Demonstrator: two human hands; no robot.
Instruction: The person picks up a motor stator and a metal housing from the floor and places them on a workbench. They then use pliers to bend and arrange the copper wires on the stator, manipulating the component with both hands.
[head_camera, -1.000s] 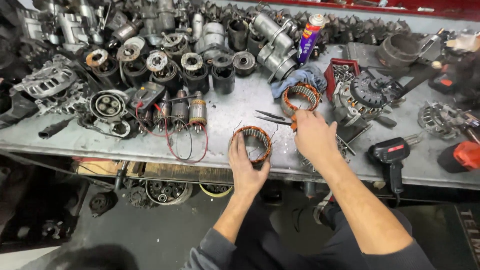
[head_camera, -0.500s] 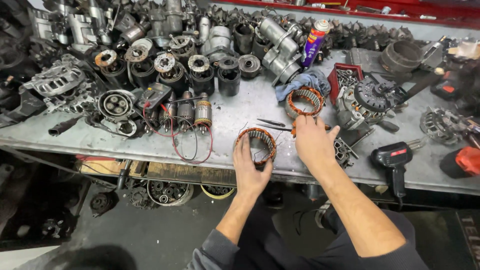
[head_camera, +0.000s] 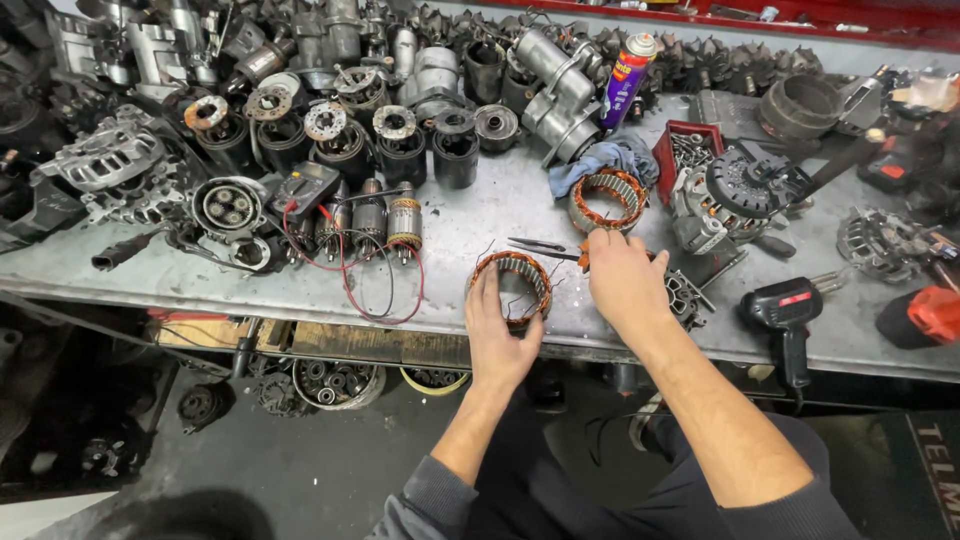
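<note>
My left hand (head_camera: 497, 338) grips a copper-wound stator ring (head_camera: 512, 284), holding it on edge at the front of the metal workbench (head_camera: 450, 215). Thin wire leads stick out of the ring. Just to its right, my right hand (head_camera: 625, 290) lies on the bench with its fingers closed over the orange handles of a pair of pliers (head_camera: 540, 247). The dark jaws point left toward the ring. A second stator ring (head_camera: 607, 198) lies flat behind my right hand, next to a blue rag (head_camera: 600, 158).
Alternator housings, starter motors and armatures (head_camera: 390, 220) crowd the back and left of the bench. A multimeter (head_camera: 305, 188) with red leads sits at the left. A spray can (head_camera: 626, 78), a red parts bin (head_camera: 685, 150) and a black power tool (head_camera: 785, 310) are also there.
My left hand has set the stator ring lower against the bench front. My right hand has drawn back slightly and closed on the pliers' handles. The view has shifted a little.
</note>
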